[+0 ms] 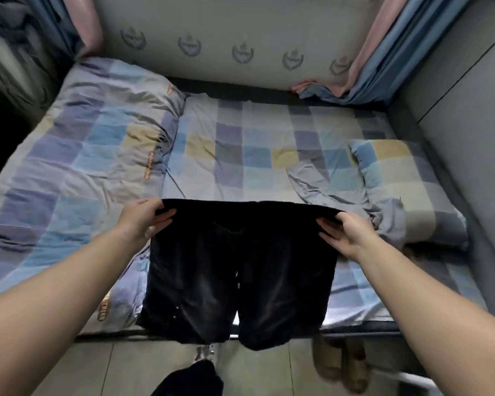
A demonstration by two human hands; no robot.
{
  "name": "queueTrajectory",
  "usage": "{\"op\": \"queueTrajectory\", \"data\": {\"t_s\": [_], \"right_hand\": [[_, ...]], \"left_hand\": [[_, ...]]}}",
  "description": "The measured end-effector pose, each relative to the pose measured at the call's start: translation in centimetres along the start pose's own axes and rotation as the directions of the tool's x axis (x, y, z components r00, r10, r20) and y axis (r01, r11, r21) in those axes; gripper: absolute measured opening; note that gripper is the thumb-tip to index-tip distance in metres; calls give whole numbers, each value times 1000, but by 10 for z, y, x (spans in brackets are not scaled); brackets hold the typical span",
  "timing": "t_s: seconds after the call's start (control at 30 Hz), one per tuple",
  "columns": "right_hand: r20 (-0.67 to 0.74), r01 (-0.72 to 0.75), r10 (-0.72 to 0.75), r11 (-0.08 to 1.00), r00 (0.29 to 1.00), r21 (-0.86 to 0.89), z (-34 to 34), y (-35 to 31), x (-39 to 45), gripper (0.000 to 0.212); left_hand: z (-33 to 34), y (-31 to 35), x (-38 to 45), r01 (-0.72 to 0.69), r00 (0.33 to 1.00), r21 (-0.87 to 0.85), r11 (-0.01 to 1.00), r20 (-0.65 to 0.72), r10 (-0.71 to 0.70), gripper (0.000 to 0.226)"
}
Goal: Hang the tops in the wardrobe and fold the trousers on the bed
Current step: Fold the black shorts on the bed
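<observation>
Black trousers hang spread out in front of me over the near edge of the bed, legs reaching down past the bed frame. My left hand grips the left end of the waistband, thumb on top. My right hand pinches the right end of the waistband. A light blue-grey garment lies crumpled on the bed just beyond my right hand.
A checked duvet is bunched on the left of the bed and a checked pillow lies on the right. Curtains hang at the far right. Slippers and dark cloth sit on the floor below.
</observation>
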State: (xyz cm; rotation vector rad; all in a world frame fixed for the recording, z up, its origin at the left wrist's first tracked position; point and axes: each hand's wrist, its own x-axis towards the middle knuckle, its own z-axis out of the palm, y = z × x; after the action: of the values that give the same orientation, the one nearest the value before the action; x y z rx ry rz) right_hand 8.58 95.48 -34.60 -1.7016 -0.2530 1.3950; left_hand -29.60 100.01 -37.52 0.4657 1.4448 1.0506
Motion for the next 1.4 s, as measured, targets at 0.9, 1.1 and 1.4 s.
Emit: {"op": "queueTrajectory", "data": {"t_s": [0.9,1.1,1.4], "right_hand": [[86,-120,146,959,985,-256,235,149,421,48],[344,28,177,856,922,-515,326,214,410,44],[535,519,193,130,823,-845,427,274,396,63]], "left_hand": [[-25,-188,405,115,950,409,905,-312,21,50],[-75,-252,366,23,992,712,701,-104,74,31],[-126,-297,322,-213,973,921,326,232,-20,63]]}}
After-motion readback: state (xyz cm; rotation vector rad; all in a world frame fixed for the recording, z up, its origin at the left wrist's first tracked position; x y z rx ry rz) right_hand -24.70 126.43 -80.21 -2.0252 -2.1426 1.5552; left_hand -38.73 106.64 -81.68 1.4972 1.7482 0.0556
